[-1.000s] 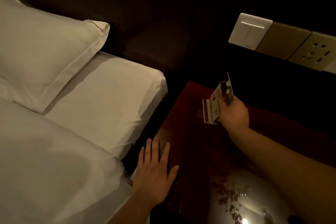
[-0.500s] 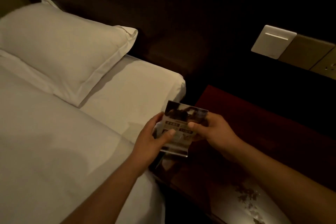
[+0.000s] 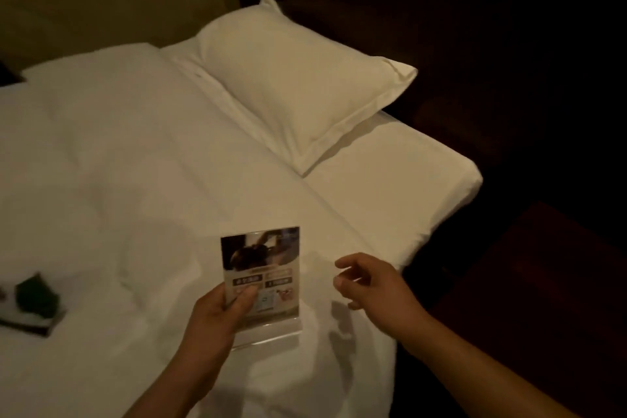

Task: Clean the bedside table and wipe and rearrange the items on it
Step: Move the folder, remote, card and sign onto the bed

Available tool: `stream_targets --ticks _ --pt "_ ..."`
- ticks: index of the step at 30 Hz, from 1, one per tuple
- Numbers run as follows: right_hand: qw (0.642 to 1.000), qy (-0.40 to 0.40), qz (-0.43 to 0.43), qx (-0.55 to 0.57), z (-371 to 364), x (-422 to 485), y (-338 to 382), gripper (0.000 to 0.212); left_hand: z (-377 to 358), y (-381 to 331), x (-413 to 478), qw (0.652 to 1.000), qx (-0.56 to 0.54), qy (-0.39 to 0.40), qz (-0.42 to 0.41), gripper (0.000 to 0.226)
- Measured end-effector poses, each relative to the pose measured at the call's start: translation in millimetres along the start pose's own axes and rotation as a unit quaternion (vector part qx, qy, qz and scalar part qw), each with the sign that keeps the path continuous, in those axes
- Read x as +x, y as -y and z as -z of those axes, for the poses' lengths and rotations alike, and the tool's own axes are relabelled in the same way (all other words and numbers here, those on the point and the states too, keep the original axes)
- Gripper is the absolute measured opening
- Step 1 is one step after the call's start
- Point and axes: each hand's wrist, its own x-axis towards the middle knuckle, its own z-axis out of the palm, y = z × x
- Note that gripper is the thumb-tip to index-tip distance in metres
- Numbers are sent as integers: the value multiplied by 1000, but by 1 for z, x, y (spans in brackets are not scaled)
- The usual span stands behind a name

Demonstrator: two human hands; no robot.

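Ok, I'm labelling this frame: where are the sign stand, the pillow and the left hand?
sign stand (image 3: pixel 266 258), head view, printed face.
pillow (image 3: pixel 295 78), head view, middle of its top.
left hand (image 3: pixel 217 319), head view, back of the hand.

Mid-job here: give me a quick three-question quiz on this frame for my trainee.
1. True or false: the right hand grips the sign stand.
2. Beneath the stand lies: A) the bed; B) a desk; C) a chair.
3. Fill in: the ___ hand holds the stand.
Key: 1 false, the right hand is open and apart from it; 2 A; 3 left hand.
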Motion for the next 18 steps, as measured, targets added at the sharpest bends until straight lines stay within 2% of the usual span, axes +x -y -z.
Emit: stream_targets --ticks 7,18 --pt "982 86 36 -164 -130 23 27 30 141 17 -8 993 -22 -117 10 19" --pt "966 148 57 -203 -271 36 72 32 290 57 -29 968 -84 -233 33 17"
